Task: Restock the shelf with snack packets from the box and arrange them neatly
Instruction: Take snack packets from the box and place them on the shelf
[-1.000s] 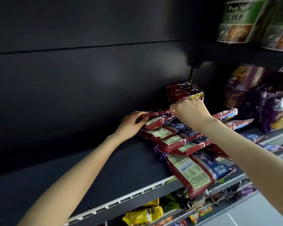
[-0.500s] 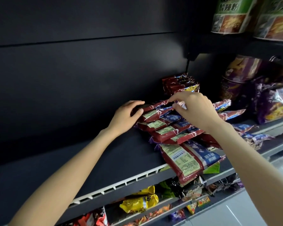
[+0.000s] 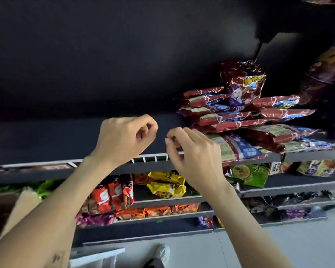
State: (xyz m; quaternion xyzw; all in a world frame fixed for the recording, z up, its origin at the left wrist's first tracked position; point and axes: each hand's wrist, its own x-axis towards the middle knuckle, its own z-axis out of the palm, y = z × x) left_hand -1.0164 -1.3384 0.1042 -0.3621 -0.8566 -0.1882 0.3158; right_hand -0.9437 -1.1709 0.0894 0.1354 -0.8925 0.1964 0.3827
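A dark shelf holds a loose, overlapping pile of red snack packets on its right part. One red packet stands upright behind the pile. My left hand hovers over the shelf's front edge, left of the pile, fingers loosely curled and holding nothing. Just right of it, my right hand is also loosely curled and holds nothing, its knuckles in front of the lowest packet's left end. A cardboard box flap shows at the lower left.
Purple bags crowd the shelf's right end. Lower shelves carry yellow packets, red packets and a green packet. A shoe stands on the grey floor below.
Both hands have let go of the red packets and pulled back toward me, down to the shelf's front edge. The view has tilted down, showing the lower shelves and floor.
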